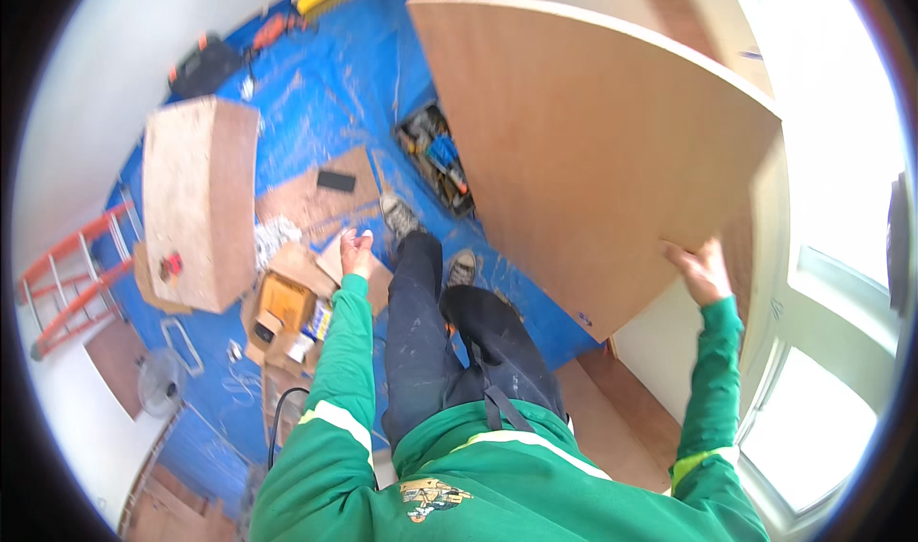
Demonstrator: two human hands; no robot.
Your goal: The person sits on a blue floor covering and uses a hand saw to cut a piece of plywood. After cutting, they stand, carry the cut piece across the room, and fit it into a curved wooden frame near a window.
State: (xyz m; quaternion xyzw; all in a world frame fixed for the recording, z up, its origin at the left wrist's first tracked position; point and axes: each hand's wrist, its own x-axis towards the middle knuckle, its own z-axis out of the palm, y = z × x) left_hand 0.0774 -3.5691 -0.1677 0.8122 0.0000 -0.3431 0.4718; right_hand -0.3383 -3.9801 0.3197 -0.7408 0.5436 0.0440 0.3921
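Note:
A large plywood panel (593,140) with a pale edge stands tilted ahead of me on the right. My right hand (706,272) grips its near right edge, the thumb lying on the brown face and the other fingers partly hidden. My left hand (357,254) is held out beside my left leg, over some cardboard. Its fingertips look a little apart, and I see nothing between them. Below that hand lies an opened cardboard box (287,298) with small packages in it.
Blue sheeting (320,78) covers the floor. A tool tray (435,159) sits beside the panel's left edge. Leftward are a wooden box (201,202), an orange ladder (72,279) and a fan (161,382). A black flat rectangle (336,180) lies ahead. Windows (813,427) line the right.

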